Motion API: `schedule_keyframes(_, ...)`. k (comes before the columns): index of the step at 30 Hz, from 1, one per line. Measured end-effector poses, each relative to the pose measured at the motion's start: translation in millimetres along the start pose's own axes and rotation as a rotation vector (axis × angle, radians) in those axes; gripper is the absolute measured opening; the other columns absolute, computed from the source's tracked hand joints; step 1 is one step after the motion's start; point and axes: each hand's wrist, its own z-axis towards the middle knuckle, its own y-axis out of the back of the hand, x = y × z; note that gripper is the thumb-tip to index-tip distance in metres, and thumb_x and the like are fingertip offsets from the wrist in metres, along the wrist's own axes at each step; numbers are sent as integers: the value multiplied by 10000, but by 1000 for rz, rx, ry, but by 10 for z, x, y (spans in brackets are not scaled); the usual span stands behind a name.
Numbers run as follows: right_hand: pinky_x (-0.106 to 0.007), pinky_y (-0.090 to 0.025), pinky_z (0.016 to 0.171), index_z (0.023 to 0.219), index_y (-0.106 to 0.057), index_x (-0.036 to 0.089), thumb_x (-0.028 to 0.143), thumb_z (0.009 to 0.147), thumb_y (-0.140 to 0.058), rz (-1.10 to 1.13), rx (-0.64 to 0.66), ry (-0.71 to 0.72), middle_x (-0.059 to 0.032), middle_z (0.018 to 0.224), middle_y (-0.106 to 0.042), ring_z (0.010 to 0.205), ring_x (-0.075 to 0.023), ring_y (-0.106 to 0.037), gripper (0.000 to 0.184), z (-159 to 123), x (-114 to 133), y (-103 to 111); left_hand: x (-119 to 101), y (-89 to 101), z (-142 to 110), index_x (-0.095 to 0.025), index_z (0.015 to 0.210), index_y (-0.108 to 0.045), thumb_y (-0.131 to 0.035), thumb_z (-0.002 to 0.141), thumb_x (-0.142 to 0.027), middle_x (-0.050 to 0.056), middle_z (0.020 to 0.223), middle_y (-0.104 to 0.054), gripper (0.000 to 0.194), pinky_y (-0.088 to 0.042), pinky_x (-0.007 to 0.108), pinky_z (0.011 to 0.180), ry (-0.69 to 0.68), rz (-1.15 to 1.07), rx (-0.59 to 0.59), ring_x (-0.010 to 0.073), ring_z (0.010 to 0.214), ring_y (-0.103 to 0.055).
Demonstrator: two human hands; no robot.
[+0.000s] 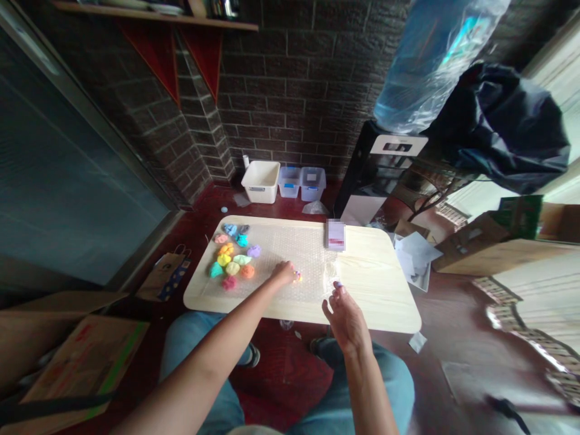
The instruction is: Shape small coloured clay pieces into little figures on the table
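Note:
My left hand (283, 273) is low over the bubble wrap (276, 241) on the table, its fingers closed around a small multicoloured piece (298, 276); the piece's exact kind is too small to tell. My right hand (347, 314) is raised near the table's front edge. Its thumb and forefinger pinch a tiny bluish-purple bit (338, 284), while the other fingers curl loosely. Just beyond that hand lies a clear plastic piece (331, 272). To the left sit several soft-looking coloured lumps, among them a yellow lump (223, 260), a purple lump (254, 251) and a crimson lump (229, 283).
The pale wooden table (376, 272) has a pinkish box-like item (336, 235) at its back edge. Behind it stand a white bin (263, 181), blue-tinted bins (312, 184) and a water dispenser (367, 175). Cardboard boxes (86, 362) flank both sides.

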Motion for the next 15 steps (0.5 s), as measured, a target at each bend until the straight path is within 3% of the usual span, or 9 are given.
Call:
schedule_keyframes(7,-236,-496,734,843,-689,224,287,586,-846,52,7,-21,89,665,-600,590,-56,-527,307,8,-5,10,-18,-18,11,-167,1188,-556,-564,889,-354,90,1202,-584,353,-516,428,869,-6,140,38,215,1038,-594)
schedule_keyframes(15,-244,-516,718,816,-692,223,228,567,-851,112,5,-40,85,658,-614,592,-70,-538,296,-13,5,7,-3,-81,25,-172,1193,-554,-564,890,-348,91,1213,-578,351,-515,428,872,-28,74,42,215,1044,-592)
